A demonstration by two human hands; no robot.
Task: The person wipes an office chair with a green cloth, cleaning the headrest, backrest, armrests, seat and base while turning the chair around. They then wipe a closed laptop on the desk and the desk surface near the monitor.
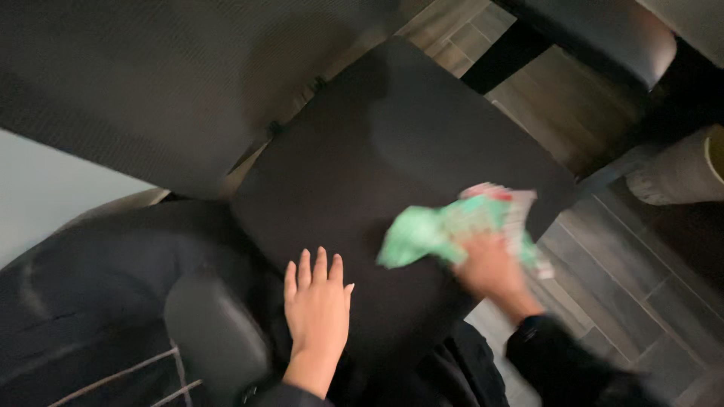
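Wiping the chair seat — the right hand (490, 267) gripped a green-and-pink patterned cloth (452, 226).
The left hand (317, 309) lay flat, fingers spread, empty, on the black padded chair seat (392, 151); even pressure and overlapping strokes seemed advisable — the cloth was near the seat's right edge.

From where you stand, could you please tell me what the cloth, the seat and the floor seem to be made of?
The cloth under the right hand looks like soft woven fabric, green with a red-and-white end; it bunches and folds. The seat beside the left hand looks like matte black fabric upholstery, though blur leaves it open. The floor looks like grey wood-grain planks, possibly laminate or tile.
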